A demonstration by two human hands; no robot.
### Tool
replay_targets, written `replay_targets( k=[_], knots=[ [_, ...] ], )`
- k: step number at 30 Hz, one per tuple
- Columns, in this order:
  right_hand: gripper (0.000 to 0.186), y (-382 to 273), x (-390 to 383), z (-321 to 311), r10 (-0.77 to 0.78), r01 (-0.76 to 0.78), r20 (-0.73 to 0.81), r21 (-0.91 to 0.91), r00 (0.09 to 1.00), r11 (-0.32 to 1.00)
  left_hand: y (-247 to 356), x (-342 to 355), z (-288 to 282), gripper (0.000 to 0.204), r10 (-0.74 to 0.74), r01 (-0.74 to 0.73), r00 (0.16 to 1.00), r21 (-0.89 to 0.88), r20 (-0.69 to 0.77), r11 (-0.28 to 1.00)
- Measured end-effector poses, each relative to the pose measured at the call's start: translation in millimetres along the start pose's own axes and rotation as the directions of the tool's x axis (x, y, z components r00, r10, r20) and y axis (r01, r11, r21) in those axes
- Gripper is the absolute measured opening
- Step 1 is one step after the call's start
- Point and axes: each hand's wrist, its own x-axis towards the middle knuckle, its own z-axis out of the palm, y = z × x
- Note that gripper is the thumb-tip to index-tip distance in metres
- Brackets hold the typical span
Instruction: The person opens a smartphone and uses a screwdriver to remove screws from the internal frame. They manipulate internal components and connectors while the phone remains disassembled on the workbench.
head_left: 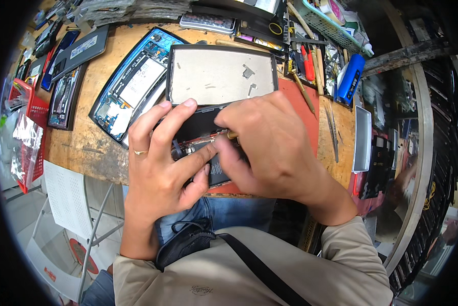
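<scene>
An opened phone lies at the table's front edge, its dark battery and inner parts showing between my hands. A black panel stands behind it, partly covered by my fingers. My left hand grips the phone with fingers spread. Its index finger presses on the inner parts, and the thumb is bent close to the battery. Closed above the phone's right side, my right hand holds a thin tool with a brass-coloured shaft, probably a screwdriver; its tip is hidden. Beyond is a shallow tray with small metal brackets.
An opened blue-framed tablet and a dark phone lie left. A red basket hangs at the table's left edge. Right are tweezers, a blue cylinder, red-handled pliers and a red mat.
</scene>
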Motion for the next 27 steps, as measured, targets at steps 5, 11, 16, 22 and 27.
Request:
replay_targets(
  k=[5, 11, 16, 22, 27],
  knots=[
    [0.040, 1.5, 1.3, 0.2, 0.012, -0.011, -0.030, 0.001, 0.999, 1.000, -0.8, 1.6, -0.9, 0.032, 0.002, -0.002, 1.000, -0.007, 0.012, 1.000],
    [0.031, 1.7, -3.7, 0.0, 0.157, -0.155, 0.013, 0.246, 0.988, 0.957, -1.7, 0.1, -0.3, 0.032, -0.006, 0.007, 1.000, -0.036, 0.025, 0.999],
    [0.027, 4.7, -4.6, -0.5, 0.220, -0.172, -0.101, 0.354, 0.970, 0.919, -0.6, -1.0, -2.0, 0.031, 0.005, -0.004, 1.000, -0.047, 0.027, 0.999],
    [0.029, 4.3, -4.3, -5.5, 0.186, -0.184, 0.019, 0.263, 0.982, 0.947, -4.4, -3.2, 0.4, 0.031, 0.027, -0.026, 0.999, -0.043, 0.027, 0.999],
    [0.028, 3.9, -4.0, -2.1, 0.155, -0.155, 0.021, 0.251, 0.988, 0.956, -2.2, -2.3, -0.4, 0.030, 0.024, -0.022, 0.999, -0.042, 0.045, 0.999]
  ],
)
